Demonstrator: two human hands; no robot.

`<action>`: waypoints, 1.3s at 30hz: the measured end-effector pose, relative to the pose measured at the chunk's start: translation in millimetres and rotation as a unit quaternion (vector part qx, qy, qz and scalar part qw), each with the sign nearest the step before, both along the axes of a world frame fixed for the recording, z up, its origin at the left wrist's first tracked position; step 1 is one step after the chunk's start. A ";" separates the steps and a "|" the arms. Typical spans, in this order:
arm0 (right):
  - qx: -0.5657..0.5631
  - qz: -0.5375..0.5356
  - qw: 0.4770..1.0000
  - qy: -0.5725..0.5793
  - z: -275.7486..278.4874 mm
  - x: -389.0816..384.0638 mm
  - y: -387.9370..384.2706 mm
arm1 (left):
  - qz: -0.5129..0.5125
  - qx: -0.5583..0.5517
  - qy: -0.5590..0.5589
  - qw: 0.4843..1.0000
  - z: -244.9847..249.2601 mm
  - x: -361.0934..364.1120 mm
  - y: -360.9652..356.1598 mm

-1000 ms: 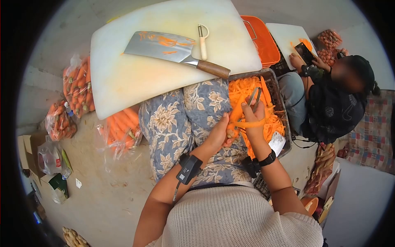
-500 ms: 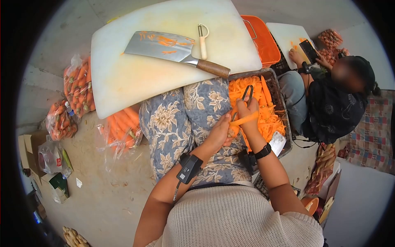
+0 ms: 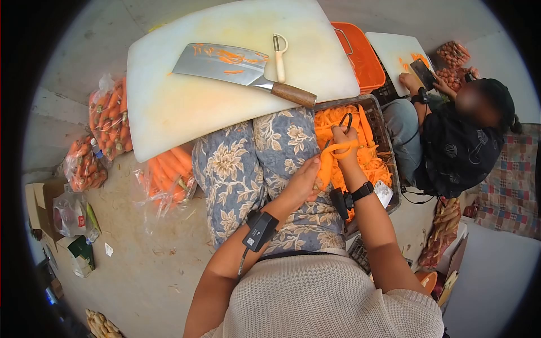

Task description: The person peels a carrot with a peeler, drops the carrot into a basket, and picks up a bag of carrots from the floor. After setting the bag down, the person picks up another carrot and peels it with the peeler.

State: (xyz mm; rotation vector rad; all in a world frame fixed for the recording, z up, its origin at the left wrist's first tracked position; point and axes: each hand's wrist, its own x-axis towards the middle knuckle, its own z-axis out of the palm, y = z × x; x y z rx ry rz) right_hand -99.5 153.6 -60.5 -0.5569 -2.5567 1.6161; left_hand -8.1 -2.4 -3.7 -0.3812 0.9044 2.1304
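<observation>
My left hand (image 3: 303, 181) is closed around a carrot (image 3: 325, 170), held over the crate's near side by my lap. In my right hand (image 3: 345, 142) is a peeler (image 3: 347, 119) with a dark looped handle, its blade end at the carrot's upper part. A long orange strip of peel curls from the carrot across my right fingers. Below my hands, a dark plastic crate (image 3: 397, 169) holds a heap of orange carrot peelings (image 3: 369, 160). My fingers hide part of the carrot and the peeler.
A white cutting board (image 3: 163, 112) bears a cleaver (image 3: 225, 65) and another peeler (image 3: 279, 59). Bags of carrots (image 3: 110, 115) stand at left, one more bag (image 3: 169, 174) by my knee. An orange bin (image 3: 360, 56) is behind the crate. At right, a co-worker (image 3: 462, 141) cuts on another board (image 3: 389, 48).
My right hand has moved up and slightly away from my left, with the peel strip stretched along. More of the carrot shows. The co-worker's knife has shifted slightly.
</observation>
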 end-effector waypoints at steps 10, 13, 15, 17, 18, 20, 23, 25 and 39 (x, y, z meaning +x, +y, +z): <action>-0.112 -0.037 0.993 -0.021 5.8 -10.6 2.0 | -0.005 0.001 0.002 1.000 2.9 -0.5 -1.4; -0.086 -0.040 0.995 -0.019 -4.6 -16.0 8.2 | -0.007 -0.009 0.003 1.000 5.1 -0.7 -1.5; -0.076 -0.042 0.996 -0.016 -8.0 -17.9 13.5 | -0.010 -0.006 0.000 1.000 6.5 -0.9 -2.6; -0.209 0.012 0.978 -0.021 -9.1 -18.9 19.8 | -0.019 0.001 -0.006 1.000 5.6 -1.2 -3.7; -0.209 0.012 0.978 -0.019 -11.0 -19.7 21.5 | -0.026 0.008 -0.014 1.000 5.0 -1.7 -4.0; -0.239 0.016 0.971 -0.011 -15.8 -20.8 23.6 | -0.027 0.005 -0.014 1.000 4.6 -2.0 -4.0; 0.062 -0.007 0.996 0.066 -63.9 -27.6 55.8 | -0.042 0.009 -0.005 0.999 5.6 -0.7 -6.2; -0.018 -0.025 0.999 0.021 -52.2 -20.9 62.2 | -0.053 0.014 0.008 0.998 6.2 -2.6 -7.7; -0.195 -0.124 0.972 0.039 57.9 39.3 -8.5 | -0.002 0.120 -0.052 0.991 -3.8 -4.1 -8.2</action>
